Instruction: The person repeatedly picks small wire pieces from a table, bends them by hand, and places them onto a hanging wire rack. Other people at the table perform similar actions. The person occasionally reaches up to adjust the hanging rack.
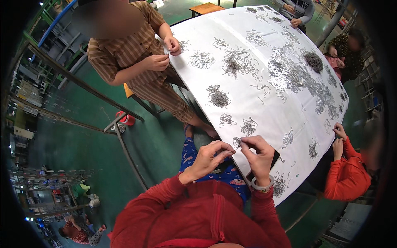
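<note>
At the near edge of the white-covered table (198,84), my two hands work close together. My left hand (209,159) is closed in a pinch, with what looks like a thin metal wire hook at its fingertips. My right hand (260,157), wearing a pale bracelet (263,185) at the wrist, also pinches; what lies between its fingers is too small to make out. Right beside those fingertips sits a small heap of bent wire hooks (237,142). Two more heaps, a loose one (226,120) and a denser one (249,126), lie just beyond.
A dark flat object (274,158) lies partly under my right hand. Farther off spreads a large mass of grey metal pieces (295,74). A person in striped clothes (136,49) stands at left, one in red (347,169) sits at right. A red bucket (126,118) is on the floor.
</note>
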The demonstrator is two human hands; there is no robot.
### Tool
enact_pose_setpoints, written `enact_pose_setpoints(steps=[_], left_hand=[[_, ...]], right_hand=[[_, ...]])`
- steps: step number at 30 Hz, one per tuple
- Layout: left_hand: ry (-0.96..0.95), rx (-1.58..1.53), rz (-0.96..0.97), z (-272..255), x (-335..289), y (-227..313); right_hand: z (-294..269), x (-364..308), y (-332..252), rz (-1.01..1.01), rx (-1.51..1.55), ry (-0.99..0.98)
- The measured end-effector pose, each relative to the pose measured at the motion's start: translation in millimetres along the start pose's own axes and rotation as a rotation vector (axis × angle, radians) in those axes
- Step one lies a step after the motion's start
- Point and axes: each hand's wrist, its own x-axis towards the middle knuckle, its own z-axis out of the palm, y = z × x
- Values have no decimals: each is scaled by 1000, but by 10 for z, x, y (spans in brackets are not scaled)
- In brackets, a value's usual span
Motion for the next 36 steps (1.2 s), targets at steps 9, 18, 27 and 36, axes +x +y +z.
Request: enact_pose_setpoints(steps=[9, 18, 27, 36], left_hand=[[64, 119, 29, 72, 25, -8], [130, 43, -21, 7, 373, -344], [-94, 645, 302, 1087, 2488, -1743], [-83, 700, 352, 1048, 2121, -1758]], right_hand=[[114, -139, -117, -57, 119, 109], [104, -146, 54, -49, 235, 55], [159, -231, 21, -54, 205, -28], [214, -410, 45, -66, 161, -62]])
